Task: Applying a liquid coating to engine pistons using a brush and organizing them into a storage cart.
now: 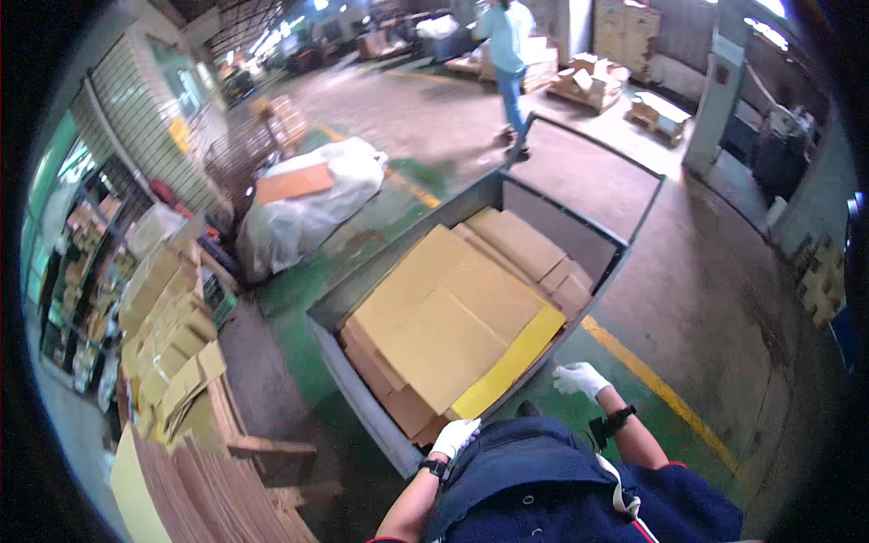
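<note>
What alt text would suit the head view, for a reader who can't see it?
A grey cart loaded with flat cardboard fills the middle; the wearer's white-gloved left hand is at its near edge, and the gloved right hand is beside it. A cardboard pile lies at left, and another person in light blue is farther back.

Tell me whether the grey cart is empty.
No: flat cardboard fills most of the grey cart.
</note>
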Motion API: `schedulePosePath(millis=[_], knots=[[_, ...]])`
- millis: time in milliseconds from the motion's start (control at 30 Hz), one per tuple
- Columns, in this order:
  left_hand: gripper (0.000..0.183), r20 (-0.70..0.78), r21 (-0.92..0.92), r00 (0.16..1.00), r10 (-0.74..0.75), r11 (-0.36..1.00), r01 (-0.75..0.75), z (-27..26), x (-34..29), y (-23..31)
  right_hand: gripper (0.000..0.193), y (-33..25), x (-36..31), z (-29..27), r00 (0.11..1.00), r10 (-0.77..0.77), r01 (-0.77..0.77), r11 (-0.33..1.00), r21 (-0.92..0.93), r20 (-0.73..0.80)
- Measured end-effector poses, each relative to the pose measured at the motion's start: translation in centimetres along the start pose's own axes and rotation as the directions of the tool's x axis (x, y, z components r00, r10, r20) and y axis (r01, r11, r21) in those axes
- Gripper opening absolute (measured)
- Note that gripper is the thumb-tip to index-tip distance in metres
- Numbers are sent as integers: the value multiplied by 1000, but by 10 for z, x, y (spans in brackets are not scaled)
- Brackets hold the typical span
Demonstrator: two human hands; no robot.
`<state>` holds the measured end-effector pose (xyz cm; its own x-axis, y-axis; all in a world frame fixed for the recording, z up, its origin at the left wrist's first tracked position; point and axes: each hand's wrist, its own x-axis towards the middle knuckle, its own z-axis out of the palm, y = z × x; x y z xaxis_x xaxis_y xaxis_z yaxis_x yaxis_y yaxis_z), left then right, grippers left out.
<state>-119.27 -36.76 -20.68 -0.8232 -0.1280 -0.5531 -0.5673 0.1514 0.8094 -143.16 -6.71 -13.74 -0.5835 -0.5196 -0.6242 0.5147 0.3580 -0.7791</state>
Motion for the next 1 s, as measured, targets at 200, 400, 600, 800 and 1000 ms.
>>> schedulePosePath(millis=[200, 400, 600, 800, 1000], knots=[[47, 245, 239, 964, -102, 970, 42, 12, 12, 13, 33, 43, -89, -10, 948, -11, 32, 998, 60, -317], [55, 394, 434, 912, 117, 851, -297, 32, 2, 23, 37, 61, -144, -5, 906, 107, -83, 994, 76, -410], [52, 234, 425, 966, 112, 881, -206, 16, -19, -9, 37, 72, -164, -14, 892, 49, -26, 998, 57, -450], [55, 45, 759, 997, 55, 648, -70, -5, -80, -156, 39, 156, -193, -61, 917, -40, 91, 989, 112, -397], [42, 86, 571, 893, -441, 757, 319, 55, -190, -197, 34, 244, -277, -96, 871, 194, -10, 926, 377, -452]])
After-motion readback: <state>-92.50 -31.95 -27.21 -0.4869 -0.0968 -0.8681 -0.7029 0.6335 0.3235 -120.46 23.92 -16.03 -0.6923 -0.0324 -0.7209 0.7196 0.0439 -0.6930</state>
